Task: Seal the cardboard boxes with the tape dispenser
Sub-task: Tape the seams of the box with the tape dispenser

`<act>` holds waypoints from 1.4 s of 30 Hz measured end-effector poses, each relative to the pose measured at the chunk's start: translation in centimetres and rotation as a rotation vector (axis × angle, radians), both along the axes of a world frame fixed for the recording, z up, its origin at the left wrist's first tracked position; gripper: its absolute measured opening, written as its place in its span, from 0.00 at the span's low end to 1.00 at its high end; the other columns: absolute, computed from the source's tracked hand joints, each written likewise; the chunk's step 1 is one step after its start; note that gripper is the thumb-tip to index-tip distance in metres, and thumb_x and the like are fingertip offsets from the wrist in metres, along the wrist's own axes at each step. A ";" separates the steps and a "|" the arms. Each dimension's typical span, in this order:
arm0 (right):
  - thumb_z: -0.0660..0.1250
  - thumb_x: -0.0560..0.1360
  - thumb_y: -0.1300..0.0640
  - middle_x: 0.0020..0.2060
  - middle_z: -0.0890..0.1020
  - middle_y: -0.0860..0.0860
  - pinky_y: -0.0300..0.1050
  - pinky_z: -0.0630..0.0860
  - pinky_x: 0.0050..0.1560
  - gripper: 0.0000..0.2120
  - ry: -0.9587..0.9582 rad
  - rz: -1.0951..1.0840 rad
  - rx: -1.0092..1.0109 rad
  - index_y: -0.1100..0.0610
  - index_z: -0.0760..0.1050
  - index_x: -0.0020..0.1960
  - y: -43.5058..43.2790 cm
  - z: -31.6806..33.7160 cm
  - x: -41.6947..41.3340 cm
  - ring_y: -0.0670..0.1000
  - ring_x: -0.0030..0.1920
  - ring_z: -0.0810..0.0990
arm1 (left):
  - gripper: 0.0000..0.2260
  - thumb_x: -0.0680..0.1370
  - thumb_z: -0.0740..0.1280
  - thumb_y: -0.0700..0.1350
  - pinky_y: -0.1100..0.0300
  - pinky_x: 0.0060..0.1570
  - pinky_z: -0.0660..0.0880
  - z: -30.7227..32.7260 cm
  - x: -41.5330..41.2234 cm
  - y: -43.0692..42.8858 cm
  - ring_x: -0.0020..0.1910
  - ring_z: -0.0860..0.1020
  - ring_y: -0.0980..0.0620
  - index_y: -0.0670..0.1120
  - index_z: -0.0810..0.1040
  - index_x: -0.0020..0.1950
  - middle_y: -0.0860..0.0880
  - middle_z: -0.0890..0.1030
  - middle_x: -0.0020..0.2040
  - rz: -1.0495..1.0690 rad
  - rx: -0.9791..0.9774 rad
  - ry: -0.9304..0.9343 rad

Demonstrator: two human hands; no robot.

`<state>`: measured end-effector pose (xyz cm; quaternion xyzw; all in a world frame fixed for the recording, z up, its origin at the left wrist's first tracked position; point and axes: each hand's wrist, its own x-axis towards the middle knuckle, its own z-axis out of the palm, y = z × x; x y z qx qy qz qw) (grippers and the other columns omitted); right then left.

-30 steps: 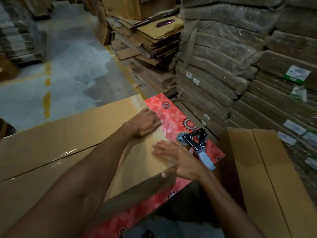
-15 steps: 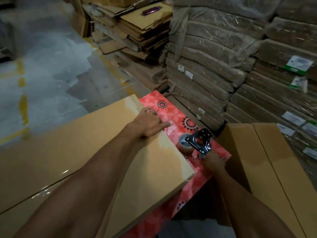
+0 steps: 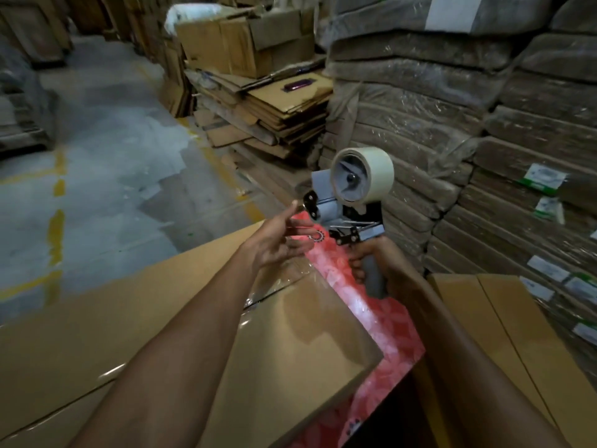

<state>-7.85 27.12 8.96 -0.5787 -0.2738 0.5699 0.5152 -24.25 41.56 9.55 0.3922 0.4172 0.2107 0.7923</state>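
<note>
- Your right hand [image 3: 386, 270] grips the tape dispenser [image 3: 353, 192] by its handle.
- Your left hand [image 3: 277, 245], fingers spread, is beside its front.
- The cardboard box [image 3: 155, 321] lies on the red table [image 3: 387, 324].

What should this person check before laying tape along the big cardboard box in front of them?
1. Grip on the tape dispenser: ok, the right hand wraps its grey handle.
2. Tape roll loaded: ok, it sits on the spool.
3. Free tape end ready: cannot tell, the open left hand reaches toward the dispenser's front, but no loose end shows.
4. Flaps of the cardboard box closed: ok, they lie flat and meet at a seam.
5. Dispenser down on the box: not ok, it is held up in the air.
6. Box steadied: not ok, neither hand rests on it.
</note>
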 end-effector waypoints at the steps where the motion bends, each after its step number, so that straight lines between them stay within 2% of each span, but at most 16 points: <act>1: 0.63 0.66 0.66 0.26 0.68 0.53 0.40 0.62 0.25 0.04 -0.029 0.027 0.027 0.58 0.73 0.37 0.2 0.9 -1.0 0.50 0.22 0.64 | 0.20 0.81 0.62 0.57 0.48 0.48 0.78 0.6 -0.3 -0.3 0.23 0.71 0.52 0.43 0.74 0.39 0.45 0.77 0.32 0.011 -0.040 -0.049; 3: 0.61 0.69 0.70 0.25 0.68 0.53 0.39 0.61 0.25 0.08 -0.075 0.032 0.051 0.60 0.75 0.37 0.4 1.5 -2.3 0.50 0.22 0.64 | 0.16 0.82 0.63 0.51 0.51 0.42 0.82 1.6 -1.2 -0.8 0.22 0.73 0.51 0.45 0.71 0.37 0.48 0.71 0.27 0.021 -0.090 -0.092; 6: 0.64 0.64 0.67 0.25 0.70 0.53 0.39 0.62 0.26 0.04 -0.100 0.053 0.066 0.61 0.72 0.38 0.4 1.7 -3.7 0.50 0.23 0.66 | 0.08 0.83 0.61 0.40 0.57 0.34 0.83 1.8 -3.1 -0.6 0.28 0.82 0.49 0.40 0.76 0.47 0.42 0.81 0.31 0.087 -0.056 -0.049; 8: 0.65 0.60 0.64 0.27 0.70 0.53 0.41 0.64 0.28 0.11 -0.124 0.083 0.059 0.62 0.71 0.43 0.3 1.4 -4.0 0.51 0.24 0.66 | 0.07 0.82 0.61 0.36 0.57 0.32 0.83 1.6 -4.1 -0.6 0.30 0.84 0.47 0.36 0.76 0.47 0.39 0.83 0.33 0.110 -0.089 -0.036; 10: 0.66 0.61 0.64 0.28 0.70 0.53 0.41 0.64 0.28 0.08 -0.128 0.095 0.072 0.61 0.75 0.40 0.3 1.2 -4.4 0.51 0.24 0.66 | 0.07 0.82 0.60 0.35 0.55 0.32 0.82 1.4 -4.8 -0.9 0.30 0.84 0.44 0.34 0.75 0.46 0.37 0.83 0.33 0.129 -0.129 -0.050; 13: 0.66 0.63 0.65 0.28 0.71 0.52 0.41 0.65 0.28 0.07 -0.155 0.123 0.114 0.55 0.79 0.35 0.1 1.1 -5.1 0.50 0.25 0.67 | 0.12 0.83 0.58 0.40 0.54 0.32 0.82 0.9 -5.3 -0.9 0.29 0.84 0.43 0.36 0.75 0.45 0.37 0.82 0.33 0.143 -0.169 -0.104; 16: 0.64 0.67 0.69 0.28 0.71 0.53 0.42 0.64 0.27 0.06 -0.199 0.112 0.144 0.60 0.72 0.40 0.1 1.2 -5.6 0.51 0.26 0.67 | 0.22 0.84 0.58 0.53 0.57 0.30 0.82 0.4 -5.3 -0.5 0.26 0.81 0.46 0.38 0.77 0.40 0.41 0.80 0.29 0.153 -0.191 -0.151; 17: 0.64 0.68 0.71 0.28 0.71 0.53 0.43 0.64 0.27 0.07 -0.215 0.104 0.146 0.61 0.72 0.42 0.1 1.2 -5.8 0.51 0.26 0.67 | 0.21 0.83 0.61 0.51 0.58 0.30 0.82 0.3 -5.2 -0.5 0.25 0.80 0.47 0.38 0.78 0.38 0.42 0.79 0.29 0.154 -0.182 -0.140; 20: 0.65 0.68 0.69 0.28 0.72 0.53 0.43 0.65 0.28 0.07 -0.246 0.062 0.133 0.63 0.74 0.45 0.4 1.0 -5.7 0.51 0.27 0.68 | 0.09 0.80 0.64 0.34 0.57 0.34 0.82 0.0 -4.7 0.1 0.27 0.82 0.49 0.38 0.76 0.40 0.44 0.80 0.27 0.175 -0.122 -0.033; 23: 0.67 0.67 0.67 0.29 0.72 0.55 0.44 0.65 0.27 0.08 -0.226 0.017 0.098 0.63 0.74 0.46 0.5 0.9 -5.9 0.52 0.26 0.69 | 0.09 0.77 0.63 0.30 0.59 0.38 0.79 0.1 -4.1 1.3 0.30 0.79 0.51 0.38 0.76 0.38 0.42 0.79 0.32 0.136 0.067 0.124; 25: 0.67 0.69 0.69 0.30 0.72 0.56 0.45 0.66 0.28 0.05 -0.241 -0.007 0.077 0.63 0.73 0.43 -0.1 0.7 -6.1 0.52 0.27 0.70 | 0.11 0.74 0.62 0.27 0.54 0.38 0.79 0.3 -3.7 2.5 0.30 0.80 0.47 0.38 0.77 0.35 0.41 0.79 0.31 0.091 0.231 0.241; 29: 0.67 0.70 0.66 0.30 0.76 0.54 0.46 0.68 0.29 0.06 -0.227 -0.038 0.071 0.58 0.79 0.44 -3.2 -0.3 -6.2 0.52 0.29 0.72 | 0.03 0.74 0.72 0.33 0.58 0.37 0.80 0.9 -5.1 6.1 0.31 0.78 0.49 0.35 0.83 0.40 0.42 0.82 0.35 0.118 0.396 0.420; 33: 0.64 0.71 0.72 0.28 0.77 0.53 0.47 0.68 0.31 0.09 -0.346 -0.073 0.032 0.61 0.77 0.40 -3.9 -1.9 -6.4 0.52 0.30 0.73 | 0.07 0.75 0.73 0.35 0.62 0.35 0.81 0.6 -4.8 9.2 0.31 0.78 0.51 0.32 0.83 0.50 0.42 0.82 0.37 0.157 0.457 0.465; 36: 0.67 0.68 0.69 0.27 0.73 0.54 0.46 0.64 0.30 0.06 -0.324 -0.125 0.021 0.60 0.74 0.35 -2.0 -2.7 -6.9 0.52 0.28 0.70 | 0.09 0.78 0.72 0.39 0.53 0.42 0.81 -0.6 -2.7 10.0 0.35 0.79 0.46 0.32 0.82 0.47 0.37 0.82 0.39 0.157 0.531 0.510; 39: 0.65 0.59 0.63 0.26 0.71 0.56 0.45 0.62 0.29 0.05 -0.277 -0.173 0.004 0.63 0.74 0.34 -0.4 -2.9 -6.8 0.52 0.26 0.68 | 0.12 0.76 0.73 0.46 0.51 0.39 0.78 -3.2 -1.7 11.1 0.33 0.79 0.45 0.37 0.82 0.39 0.38 0.82 0.36 0.207 0.627 0.573; 42: 0.66 0.56 0.59 0.25 0.73 0.57 0.50 0.64 0.30 0.02 -0.372 -0.128 -0.018 0.56 0.74 0.29 0.7 -3.4 -6.5 0.54 0.27 0.69 | 0.13 0.72 0.73 0.47 0.44 0.48 0.80 -5.7 -1.3 12.5 0.45 0.83 0.38 0.36 0.83 0.42 0.34 0.83 0.44 0.247 0.571 0.578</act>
